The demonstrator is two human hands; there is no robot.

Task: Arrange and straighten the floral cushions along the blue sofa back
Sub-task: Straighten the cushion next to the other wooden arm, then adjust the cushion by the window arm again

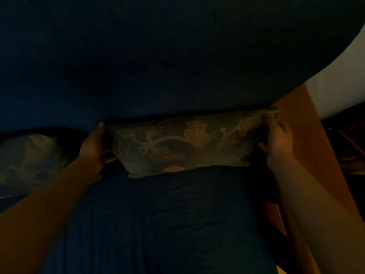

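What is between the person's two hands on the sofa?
In the head view, a floral cushion spans the gap, gripped at its ends by the left hand and right hand.

The room is so dim that the dark blue fabric sofa back (158, 56) shows no seam or edge, and its top runs out of the picture. The fingers of the left hand (94, 147) are tucked behind the end of the dark floral-patterned cushion (177, 143), out of sight; only the thumb shows. The right hand (276, 143) hides that cushion's far corner, and its fingertips blur into the fabric. A second, paler floral cushion (29, 159) is cut off by the left edge, its pattern too smeared to read. At the right edge, a dark framed shape (349, 147) cannot be made out.
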